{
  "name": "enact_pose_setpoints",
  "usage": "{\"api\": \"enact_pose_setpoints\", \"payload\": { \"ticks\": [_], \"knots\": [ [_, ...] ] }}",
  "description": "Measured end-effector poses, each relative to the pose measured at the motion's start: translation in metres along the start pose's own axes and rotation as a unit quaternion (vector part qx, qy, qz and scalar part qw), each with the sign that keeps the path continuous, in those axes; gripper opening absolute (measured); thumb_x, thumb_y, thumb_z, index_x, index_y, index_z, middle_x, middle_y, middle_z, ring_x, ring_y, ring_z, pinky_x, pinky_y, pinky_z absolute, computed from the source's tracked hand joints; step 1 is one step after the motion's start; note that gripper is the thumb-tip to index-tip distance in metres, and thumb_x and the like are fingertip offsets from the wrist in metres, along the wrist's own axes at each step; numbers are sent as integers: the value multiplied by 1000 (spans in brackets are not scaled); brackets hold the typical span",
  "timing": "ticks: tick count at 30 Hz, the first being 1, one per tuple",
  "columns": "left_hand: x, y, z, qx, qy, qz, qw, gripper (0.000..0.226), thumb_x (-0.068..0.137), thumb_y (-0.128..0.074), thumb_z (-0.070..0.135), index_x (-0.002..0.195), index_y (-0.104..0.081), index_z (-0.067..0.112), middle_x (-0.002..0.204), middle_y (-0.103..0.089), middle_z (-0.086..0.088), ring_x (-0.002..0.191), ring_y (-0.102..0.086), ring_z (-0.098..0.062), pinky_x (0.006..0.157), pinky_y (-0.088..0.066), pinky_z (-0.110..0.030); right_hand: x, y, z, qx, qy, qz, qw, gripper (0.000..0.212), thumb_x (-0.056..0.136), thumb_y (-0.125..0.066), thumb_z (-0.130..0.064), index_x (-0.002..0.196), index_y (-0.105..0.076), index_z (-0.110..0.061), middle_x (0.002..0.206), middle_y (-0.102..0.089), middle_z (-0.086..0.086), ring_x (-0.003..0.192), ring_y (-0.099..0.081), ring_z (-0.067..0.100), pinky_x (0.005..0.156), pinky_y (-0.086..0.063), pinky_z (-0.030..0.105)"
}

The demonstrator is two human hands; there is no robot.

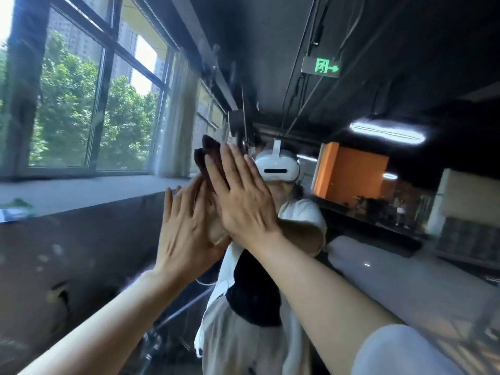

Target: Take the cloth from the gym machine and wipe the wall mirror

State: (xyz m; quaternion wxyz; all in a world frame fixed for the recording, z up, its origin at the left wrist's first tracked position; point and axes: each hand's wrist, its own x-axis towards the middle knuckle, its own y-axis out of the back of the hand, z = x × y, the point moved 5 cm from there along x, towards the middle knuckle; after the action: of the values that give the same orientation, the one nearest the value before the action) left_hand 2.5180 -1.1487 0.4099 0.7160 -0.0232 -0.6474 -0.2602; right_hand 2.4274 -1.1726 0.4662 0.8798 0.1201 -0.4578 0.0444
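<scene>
I face the wall mirror [338, 90], which reflects a person in a white headset and a dim gym room. A dark maroon cloth [209, 154] lies bunched against the glass at head height. My right hand [240, 196] presses flat on it with straight fingers, and the cloth's top sticks out above the fingertips. Just left and lower, my left hand [186, 228] is raised with straight fingers, its palm against the glass and its edge touching the cloth's lower part. The gym machine is out of view.
A large window [81, 104] with a pale sill [81, 190] runs along the left, meeting the mirror's left edge. A green and blue item [16, 209] lies on the sill. Below the sill is a dark wall. A green exit sign [323, 66] shows in the reflection.
</scene>
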Motion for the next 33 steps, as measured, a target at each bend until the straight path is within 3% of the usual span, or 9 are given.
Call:
{"api": "enact_pose_setpoints", "payload": {
  "ticks": [3, 7, 11, 14, 19, 24, 30, 33],
  "knots": [
    [-20, -13, 8, 9, -11, -6, 1000, 109, 69, -84, 48, 151, -30, 1, 155, -34, -18, 142, -29, -32, 119, -18, -59, -43, 17, 39, -7, -31, 6, 999, 55, 106, -37, -32, 155, -36, -8, 161, -30, 21, 151, -26, 34, 125, -18, 44],
    [-40, -19, 6, 10, -28, -26, 999, 103, 72, -77, 44, 153, -29, 1, 160, -27, -16, 146, -25, -32, 122, -5, -52, -103, 43, 98, -27, -191, 32, 981, 56, 109, -28, -35, 156, -32, -4, 161, -26, 26, 151, -22, 38, 126, -14, 48],
    [-53, -14, -7, 16, -34, -29, 999, 107, 68, -84, 35, 153, -30, 0, 162, -26, -15, 149, -24, -30, 123, -4, -52, -113, 41, 90, -43, -319, 69, 944, 60, 108, -29, -38, 154, -33, 1, 159, -25, 31, 150, -21, 44, 124, -16, 54],
    [-59, -10, -20, 17, -24, -37, 999, 115, 62, -89, 36, 154, -29, 2, 161, -27, -14, 148, -24, -30, 122, -6, -54, -70, 18, 34, -26, -260, 56, 964, 60, 106, -40, -35, 155, -33, -1, 158, -26, 32, 149, -23, 44, 125, -14, 52],
    [-71, -6, -44, 4, 27, -32, 999, 107, 71, -79, 49, 155, -29, 6, 159, -31, -12, 145, -26, -31, 123, -6, -54, -7, -17, -61, 0, -131, 10, 991, 61, 106, -34, -38, 158, -24, -7, 163, -25, 22, 152, -22, 36, 126, -10, 45],
    [-82, -16, -29, -19, 46, -18, 999, 102, 71, -85, 35, 152, -32, 1, 158, -31, -14, 144, -30, -33, 123, -1, -50, -32, -9, -42, 27, -58, -7, 998, 57, 107, -36, -35, 157, -29, -8, 163, -26, 21, 152, -22, 34, 126, -15, 44],
    [-102, -38, 17, -30, -16, -50, 998, 101, 64, -85, 21, 150, -36, -1, 155, -36, -17, 140, -36, -36, 121, -11, -58, -177, 33, 61, -17, -198, -21, 980, 57, 109, -31, -35, 156, -26, -3, 160, -23, 30, 150, -20, 41, 126, -13, 45],
    [-119, -42, 19, -26, -32, -80, 996, 103, 58, -84, 19, 149, -39, -1, 156, -37, -18, 142, -31, -31, 124, -2, -50, -228, 41, 77, -27, -314, 0, 949, 60, 108, -28, -36, 153, -28, 4, 156, -25, 36, 147, -23, 47, 121, -24, 55]
  ]
}}
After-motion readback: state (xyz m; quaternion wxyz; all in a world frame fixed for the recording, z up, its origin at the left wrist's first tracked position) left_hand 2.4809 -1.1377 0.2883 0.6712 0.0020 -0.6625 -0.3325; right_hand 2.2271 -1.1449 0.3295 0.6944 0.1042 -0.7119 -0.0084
